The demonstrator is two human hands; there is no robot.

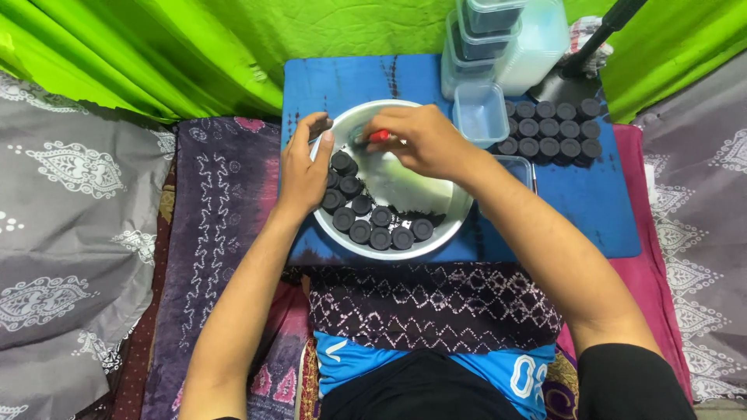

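Right hand [424, 140] fingers pinching red-tipped tool [378, 136], left hand [305, 167] on metal bowl [436, 233]

The board [373, 78] is blue with dark streaks. On it, the silver bowl [455, 225] holds black cups [381, 233]. At two o'clock from the bowl stand more black cups in rows [556, 128] and clear tubs [482, 39]. The right hand [424, 140] grips something red [379, 135]. The curtain [156, 47] at twelve is bright green. Grey cloth [70, 202] at nine bears white motifs; the purple cloth [222, 194] beside it has white zigzags.
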